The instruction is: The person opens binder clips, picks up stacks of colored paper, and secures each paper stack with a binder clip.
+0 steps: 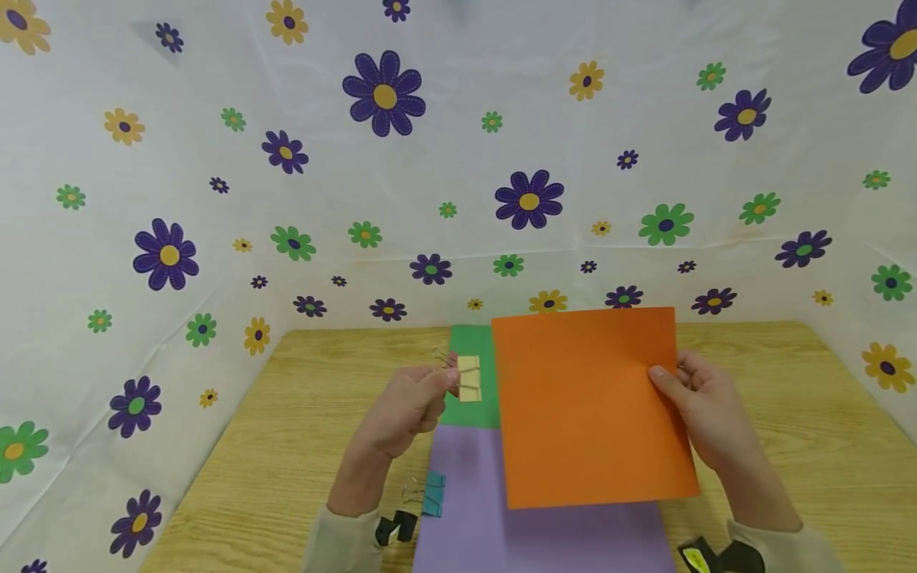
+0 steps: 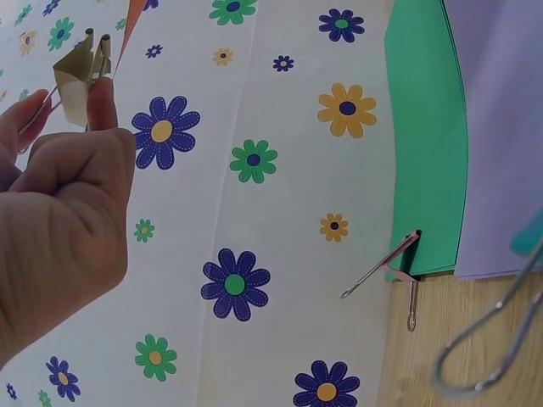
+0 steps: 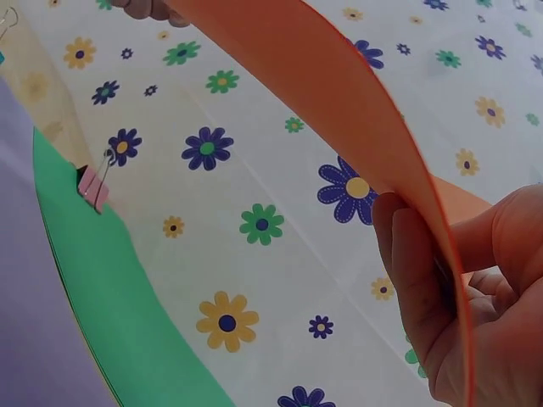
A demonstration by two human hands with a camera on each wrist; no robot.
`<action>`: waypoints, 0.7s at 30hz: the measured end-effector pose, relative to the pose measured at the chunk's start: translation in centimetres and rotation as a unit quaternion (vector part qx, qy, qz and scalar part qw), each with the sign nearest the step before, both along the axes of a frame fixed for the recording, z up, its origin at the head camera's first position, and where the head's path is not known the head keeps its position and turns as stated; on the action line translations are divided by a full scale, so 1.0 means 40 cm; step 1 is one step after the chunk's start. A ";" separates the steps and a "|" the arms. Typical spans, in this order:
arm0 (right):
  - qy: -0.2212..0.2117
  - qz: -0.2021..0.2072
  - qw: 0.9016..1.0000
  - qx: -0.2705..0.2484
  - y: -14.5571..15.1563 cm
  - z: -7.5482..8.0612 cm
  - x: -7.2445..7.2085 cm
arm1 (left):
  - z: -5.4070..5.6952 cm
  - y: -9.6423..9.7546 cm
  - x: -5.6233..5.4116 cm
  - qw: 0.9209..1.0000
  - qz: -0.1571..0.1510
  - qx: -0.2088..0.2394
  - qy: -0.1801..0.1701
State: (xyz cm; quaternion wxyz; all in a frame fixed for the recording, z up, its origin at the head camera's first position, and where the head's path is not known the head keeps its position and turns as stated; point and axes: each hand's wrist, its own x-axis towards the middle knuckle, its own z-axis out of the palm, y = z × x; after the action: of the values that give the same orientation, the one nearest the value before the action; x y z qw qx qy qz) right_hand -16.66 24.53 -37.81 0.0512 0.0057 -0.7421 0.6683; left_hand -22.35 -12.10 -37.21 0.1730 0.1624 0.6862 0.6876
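My left hand (image 1: 404, 410) pinches the wire handles of a pale yellow binder clip (image 1: 470, 380) between thumb and finger. In the left wrist view the yellow clip (image 2: 75, 89) is held up clear of the sheets. My right hand (image 1: 709, 410) grips the right edge of an orange sheet of paper (image 1: 591, 414), thumb on the near face and fingers behind. The orange sheet is raised over a purple stack (image 1: 466, 525) and a green stack (image 1: 473, 338), covering part of both. In the right wrist view the orange sheet (image 3: 314, 76) bows in a curve.
A teal binder clip (image 1: 433, 495) bites the left edge of the purple sheets. A pink binder clip (image 3: 93, 190) sits on the edge of the green sheets, partly behind my left hand in the head view. Under them is a wooden table (image 1: 286, 446), with a flowered cloth (image 1: 444, 143) behind.
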 end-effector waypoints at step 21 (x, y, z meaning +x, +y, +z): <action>-0.014 0.000 1.000 0.009 -0.012 -0.001 0.001 | -0.004 0.026 0.007 0.999 -0.029 -0.016 0.008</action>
State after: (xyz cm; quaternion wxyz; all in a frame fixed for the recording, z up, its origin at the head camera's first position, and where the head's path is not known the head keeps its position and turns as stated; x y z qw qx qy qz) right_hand -16.63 24.06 -37.85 0.0408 -0.0032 -0.7484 0.6619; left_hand -22.06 -11.04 -37.36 0.1898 0.1852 0.6933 0.6701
